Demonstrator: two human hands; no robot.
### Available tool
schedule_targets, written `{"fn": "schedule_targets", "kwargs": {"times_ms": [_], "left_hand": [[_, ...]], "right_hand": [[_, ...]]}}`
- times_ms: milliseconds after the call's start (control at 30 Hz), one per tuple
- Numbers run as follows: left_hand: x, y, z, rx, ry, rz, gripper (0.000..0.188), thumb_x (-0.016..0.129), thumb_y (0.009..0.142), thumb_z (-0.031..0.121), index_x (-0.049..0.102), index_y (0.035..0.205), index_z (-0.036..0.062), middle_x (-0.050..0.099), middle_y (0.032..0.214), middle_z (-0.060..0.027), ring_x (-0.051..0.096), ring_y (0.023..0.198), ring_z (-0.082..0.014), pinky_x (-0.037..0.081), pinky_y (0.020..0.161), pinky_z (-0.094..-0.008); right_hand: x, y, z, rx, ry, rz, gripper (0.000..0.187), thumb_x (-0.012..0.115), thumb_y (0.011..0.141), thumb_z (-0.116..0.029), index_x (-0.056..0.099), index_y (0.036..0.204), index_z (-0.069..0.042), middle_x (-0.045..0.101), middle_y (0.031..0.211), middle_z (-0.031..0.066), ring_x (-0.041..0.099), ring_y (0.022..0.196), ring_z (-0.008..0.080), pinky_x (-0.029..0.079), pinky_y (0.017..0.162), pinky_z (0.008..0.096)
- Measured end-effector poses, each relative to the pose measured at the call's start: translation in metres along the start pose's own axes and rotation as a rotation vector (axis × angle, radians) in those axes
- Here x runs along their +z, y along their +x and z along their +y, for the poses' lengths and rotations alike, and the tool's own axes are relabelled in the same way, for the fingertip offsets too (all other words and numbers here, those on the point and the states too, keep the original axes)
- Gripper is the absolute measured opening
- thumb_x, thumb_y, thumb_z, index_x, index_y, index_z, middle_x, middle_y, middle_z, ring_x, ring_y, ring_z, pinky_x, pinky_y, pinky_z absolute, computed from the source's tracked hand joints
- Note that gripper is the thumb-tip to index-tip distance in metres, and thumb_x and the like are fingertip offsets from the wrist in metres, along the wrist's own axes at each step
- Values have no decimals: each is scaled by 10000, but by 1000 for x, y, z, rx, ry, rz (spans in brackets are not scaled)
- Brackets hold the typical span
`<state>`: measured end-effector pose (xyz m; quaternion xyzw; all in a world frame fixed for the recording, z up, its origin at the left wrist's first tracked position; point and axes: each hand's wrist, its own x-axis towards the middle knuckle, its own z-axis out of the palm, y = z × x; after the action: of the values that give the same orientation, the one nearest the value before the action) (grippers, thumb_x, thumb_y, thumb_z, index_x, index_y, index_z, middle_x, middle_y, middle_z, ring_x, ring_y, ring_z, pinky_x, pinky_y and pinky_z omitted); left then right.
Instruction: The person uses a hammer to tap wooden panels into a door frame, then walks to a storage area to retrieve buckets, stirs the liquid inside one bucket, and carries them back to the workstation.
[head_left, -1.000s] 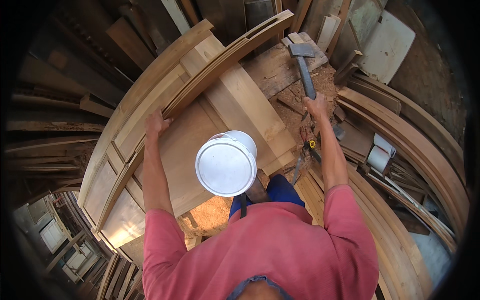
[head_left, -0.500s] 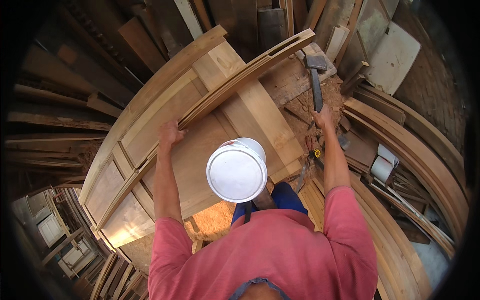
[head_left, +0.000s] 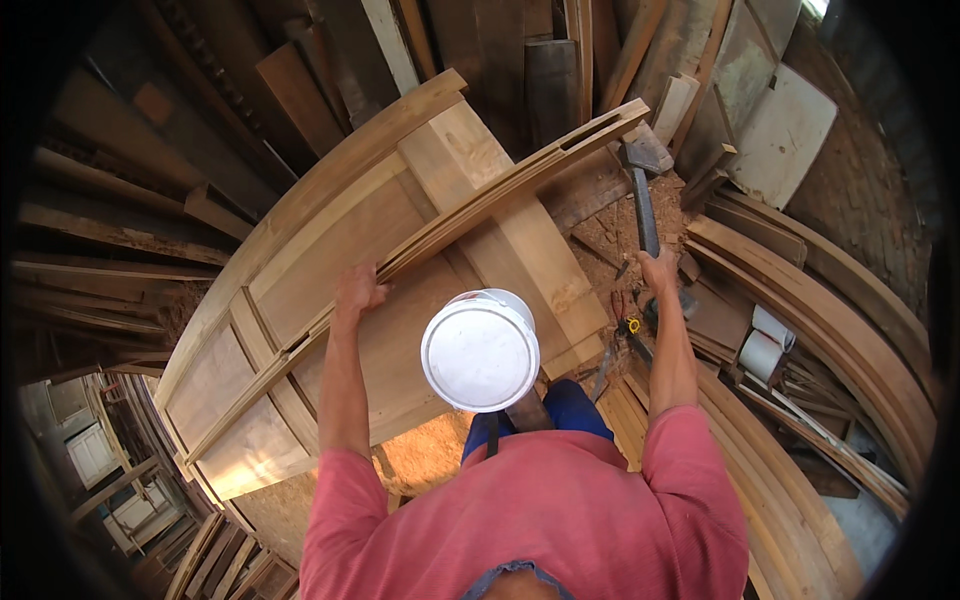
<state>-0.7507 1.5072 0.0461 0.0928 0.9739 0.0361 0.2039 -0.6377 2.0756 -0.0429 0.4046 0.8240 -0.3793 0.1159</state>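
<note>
My left hand (head_left: 360, 291) is closed on a long grooved wooden rail (head_left: 490, 205). This rail lies slantwise across a large wooden panelled door (head_left: 540, 260), which has a curved outer edge. My right hand (head_left: 658, 272) grips a hammer (head_left: 645, 205) by its dark handle. The hammer's blocky grey head points away from me, beside the rail's far right end. Between my arms, a round white bucket (head_left: 480, 355) covers part of the door's near side.
Boards (head_left: 310, 90) lean at the back and left. Curved timbers (head_left: 820, 290) are stacked on the right, near a white roll (head_left: 762, 352). Pliers (head_left: 628, 325) lie by my right forearm, and sawdust (head_left: 430, 450) covers the ground in front of me.
The rail's far right end has come slightly nearer to me across the door. My view has shifted a little; both hands keep their grips, with the hammer still beside the rail's end.
</note>
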Motion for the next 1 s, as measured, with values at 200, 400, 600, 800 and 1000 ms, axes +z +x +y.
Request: {"fn": "schedule_targets", "kwargs": {"times_ms": [200, 400, 600, 800, 1000], "left_hand": [[-1, -15, 16, 37, 47, -73, 560, 764, 736, 343, 582, 1212, 111, 675, 1036, -193, 630, 960, -403, 492, 837, -491], [0, -18, 21, -34, 68, -15, 564, 757, 734, 312, 587, 1234, 114, 659, 1111, -187, 604, 1041, -387, 479, 888, -482], [7, -13, 12, 9, 6, -12, 561, 760, 716, 282, 598, 1217, 88, 658, 1117, -186, 602, 1044, -386, 475, 900, -480], [2, -14, 14, -21, 14, -53, 552, 756, 707, 263, 621, 1218, 101, 681, 1048, -186, 626, 990, -397, 498, 861, -474], [-2, -17, 21, -72, -80, -52, 545, 751, 715, 286, 628, 1228, 149, 683, 1086, -171, 631, 1031, -370, 500, 877, -465]], "right_hand": [[14, 17, 7, -48, -86, 194, 342, 649, 744, -316, 614, 865, 2, 641, 749, 162, 652, 740, 333, 486, 690, 439], [6, 15, -18, 23, -275, -48, 375, 657, 770, -310, 589, 975, -5, 643, 848, 186, 650, 832, 340, 492, 725, 441], [18, 26, 6, 25, -27, -18, 376, 679, 769, -271, 553, 1007, -9, 630, 860, 176, 646, 828, 313, 491, 710, 430], [10, 10, 1, -37, -114, 79, 578, 699, 801, -329, 502, 1247, -19, 623, 1044, 223, 615, 996, 374, 470, 872, 461], [-1, -14, -15, -36, -81, 368, 650, 692, 825, -356, 454, 1330, -24, 527, 1268, 267, 514, 1176, 428, 396, 1003, 482]]}}
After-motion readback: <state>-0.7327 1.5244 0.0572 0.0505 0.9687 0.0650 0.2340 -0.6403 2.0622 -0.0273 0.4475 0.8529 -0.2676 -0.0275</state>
